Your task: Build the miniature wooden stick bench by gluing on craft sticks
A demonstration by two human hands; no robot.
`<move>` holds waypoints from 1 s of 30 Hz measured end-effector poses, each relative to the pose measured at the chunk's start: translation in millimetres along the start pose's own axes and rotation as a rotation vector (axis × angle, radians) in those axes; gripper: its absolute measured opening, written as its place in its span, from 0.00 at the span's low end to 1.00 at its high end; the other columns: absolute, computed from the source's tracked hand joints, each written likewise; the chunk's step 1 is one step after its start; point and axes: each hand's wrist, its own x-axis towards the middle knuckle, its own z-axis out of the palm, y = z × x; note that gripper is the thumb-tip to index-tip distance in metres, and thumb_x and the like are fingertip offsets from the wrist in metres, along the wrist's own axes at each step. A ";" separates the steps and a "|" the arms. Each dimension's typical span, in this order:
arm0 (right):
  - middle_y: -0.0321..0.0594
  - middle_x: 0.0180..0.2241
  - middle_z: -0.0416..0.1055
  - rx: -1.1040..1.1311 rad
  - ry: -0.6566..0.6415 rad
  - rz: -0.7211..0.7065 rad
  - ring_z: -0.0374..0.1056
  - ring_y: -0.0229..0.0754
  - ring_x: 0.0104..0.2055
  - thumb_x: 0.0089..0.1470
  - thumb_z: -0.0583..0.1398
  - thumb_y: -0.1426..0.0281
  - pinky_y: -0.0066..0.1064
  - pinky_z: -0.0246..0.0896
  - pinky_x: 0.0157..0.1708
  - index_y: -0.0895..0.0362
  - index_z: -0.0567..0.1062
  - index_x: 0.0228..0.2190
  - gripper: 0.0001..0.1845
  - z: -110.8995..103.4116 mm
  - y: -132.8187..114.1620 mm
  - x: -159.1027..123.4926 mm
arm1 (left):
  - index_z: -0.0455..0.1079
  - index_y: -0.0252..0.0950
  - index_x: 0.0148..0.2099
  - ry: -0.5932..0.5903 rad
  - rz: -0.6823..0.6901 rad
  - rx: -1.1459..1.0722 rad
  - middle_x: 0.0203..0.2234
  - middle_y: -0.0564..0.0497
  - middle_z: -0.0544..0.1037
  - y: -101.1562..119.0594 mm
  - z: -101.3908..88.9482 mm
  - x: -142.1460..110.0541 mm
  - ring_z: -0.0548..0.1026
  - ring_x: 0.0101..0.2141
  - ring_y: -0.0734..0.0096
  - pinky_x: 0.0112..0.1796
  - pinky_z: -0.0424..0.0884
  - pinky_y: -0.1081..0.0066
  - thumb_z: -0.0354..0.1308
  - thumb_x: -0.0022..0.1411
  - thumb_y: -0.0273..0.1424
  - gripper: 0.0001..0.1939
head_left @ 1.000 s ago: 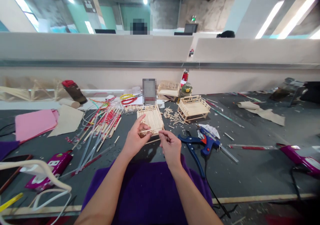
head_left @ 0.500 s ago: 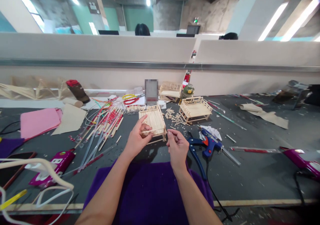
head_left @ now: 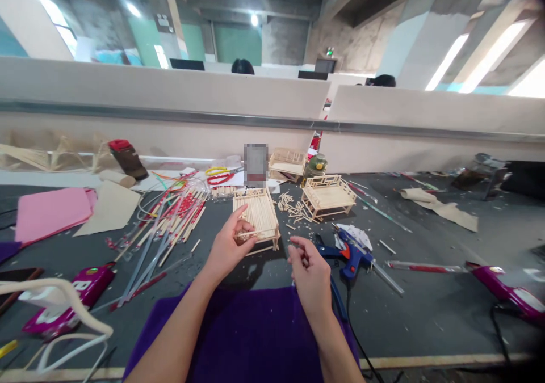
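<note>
My left hand (head_left: 230, 245) is closed around the near left corner of a miniature stick bench (head_left: 259, 211), thumb and fingers about its front rail. The bench's slatted seat faces up, and part of its left side is hidden behind my fingers. My right hand (head_left: 310, 266) is a little to the right of the bench, apart from it. Its fingers are loosely curled with a gap to the thumb, and nothing shows between them. Beyond it lie a blue glue gun (head_left: 354, 253) and blue-handled pliers (head_left: 326, 251), partly covered by the hand.
Two finished-looking miniature benches (head_left: 328, 194) (head_left: 287, 161) stand behind. Short stick offcuts (head_left: 293, 208) lie between them and mine. Sticks and glue rods (head_left: 170, 221) are heaped at left, near scissors (head_left: 223, 175). A purple power strip (head_left: 70, 301) and white cable (head_left: 63, 289) occupy the front left.
My right hand has drawn away from the bench's front right corner, toward the right and nearer to me, its fingers loosening. My left hand has kept its hold on the bench.
</note>
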 end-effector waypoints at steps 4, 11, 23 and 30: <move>0.39 0.27 0.76 -0.334 0.097 -0.028 0.71 0.41 0.26 0.60 0.55 0.55 0.29 0.63 0.29 0.54 0.76 0.33 0.17 -44.0 6.8 -10.2 | 0.53 0.41 0.67 0.004 0.015 0.031 0.34 0.53 0.75 -1.2 -0.8 -0.1 0.75 0.39 0.69 0.44 0.70 0.67 0.61 0.57 0.29 0.37; 0.40 0.25 0.76 -0.700 0.247 0.211 0.71 0.46 0.26 0.55 0.55 0.51 0.32 0.58 0.24 0.52 0.72 0.30 0.18 -118.2 38.5 -2.7 | 0.53 0.42 0.67 -0.001 -0.007 -0.016 0.35 0.52 0.75 -3.4 -0.4 -0.3 0.75 0.41 0.68 0.41 0.73 0.68 0.61 0.57 0.31 0.37; 0.28 0.19 0.69 0.252 0.293 0.495 0.66 0.38 0.19 0.29 0.74 0.57 0.29 0.67 0.13 0.58 0.70 0.36 0.33 -114.7 65.5 10.5 | 0.53 0.40 0.67 -0.005 -0.008 -0.030 0.35 0.52 0.75 -0.7 -0.6 -0.8 0.75 0.38 0.70 0.39 0.73 0.70 0.61 0.57 0.32 0.37; 0.37 0.26 0.77 0.635 0.244 0.556 0.76 0.42 0.30 0.34 0.76 0.62 0.28 0.76 0.26 0.61 0.77 0.31 0.23 -117.9 57.8 9.8 | 0.52 0.41 0.67 -0.023 -0.024 -0.028 0.35 0.53 0.74 0.1 -0.8 -1.2 0.75 0.37 0.71 0.37 0.72 0.72 0.60 0.58 0.32 0.37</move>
